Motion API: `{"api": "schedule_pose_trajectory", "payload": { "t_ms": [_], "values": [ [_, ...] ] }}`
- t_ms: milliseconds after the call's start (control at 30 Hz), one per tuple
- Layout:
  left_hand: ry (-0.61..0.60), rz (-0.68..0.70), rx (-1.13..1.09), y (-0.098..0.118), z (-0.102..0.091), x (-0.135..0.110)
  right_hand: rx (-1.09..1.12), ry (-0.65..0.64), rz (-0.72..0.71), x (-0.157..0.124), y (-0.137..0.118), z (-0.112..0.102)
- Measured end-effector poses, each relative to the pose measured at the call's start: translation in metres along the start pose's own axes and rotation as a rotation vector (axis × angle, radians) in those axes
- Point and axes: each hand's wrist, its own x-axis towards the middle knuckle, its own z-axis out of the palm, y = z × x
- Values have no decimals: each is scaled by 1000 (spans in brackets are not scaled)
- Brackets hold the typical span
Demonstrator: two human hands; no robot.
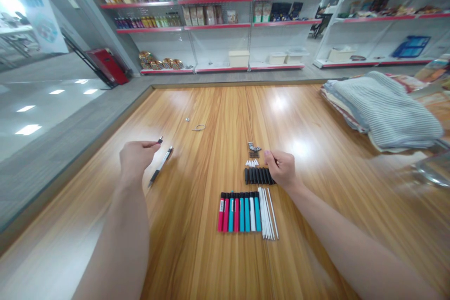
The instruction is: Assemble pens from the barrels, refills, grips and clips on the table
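Note:
My left hand (138, 157) is closed in a pinch on a pen barrel (160, 140); only its dark end with a shiny tip sticks out. Just right of it an assembled pen (161, 166), white with black ends, lies on the table. My right hand (282, 167) is closed beside the row of black pen grips (258, 176); whatever its fingers hold is hidden. Farther back are small white pieces (251, 163), springs (253, 154) and metal pen tips (253, 146). Nearer lie pink, blue and white pen barrels (239, 213) next to white refills (267, 213).
A thin looped ring (198, 127) and a small metallic piece (187, 119) lie toward the back of the wooden table (197, 253). Folded cloths (383, 108) are piled at the right. Stocked shelves (218, 26) stand beyond the table.

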Motion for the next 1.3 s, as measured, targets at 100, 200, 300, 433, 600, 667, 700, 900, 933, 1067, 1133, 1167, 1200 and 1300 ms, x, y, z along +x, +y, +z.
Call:
{"api": "schedule_pose_trajectory", "payload": {
  "t_ms": [100, 200, 300, 433, 600, 667, 700, 900, 933, 1067, 1133, 1167, 1200, 1300],
  "values": [
    [-39, -4, 138, -16, 8, 3, -5, -3, 0, 0, 0, 0],
    [-71, -10, 208, -20, 15, 1, -12, -4, -3, 1, 0, 0],
    [-85, -39, 239, -20, 17, 2, -19, -8, 0, 1, 0, 0],
    [-118, -65, 269, -21, 18, 7, -35, -19, 11, 1, -1, 0],
    [-153, -68, 308, -24, 23, 13, -29, -19, 12, 0, 0, 0],
    [-173, -67, 325, -25, 24, 14, -27, -22, 13, 0, 0, 0],
    [-180, -67, 331, -26, 24, 15, -27, -23, 14, 0, 0, 0],
    [-166, -70, 380, -28, 23, 15, -31, -26, 7, 1, -1, 0],
    [-164, -69, 389, -28, 23, 15, -32, -26, 6, 1, -1, 0],
    [-153, -73, 421, -27, 20, 14, -34, -32, 5, 1, -1, 0],
    [-138, -82, 432, -26, 18, 13, -37, -32, 6, 1, -1, 0],
    [-132, -87, 435, -26, 17, 12, -39, -32, 7, 1, 0, 0],
    [-130, -90, 435, -26, 16, 12, -40, -32, 7, 1, 0, 0],
    [-147, -90, 413, -24, 14, 9, -43, -35, 7, 1, 1, 0]
  ]
}}
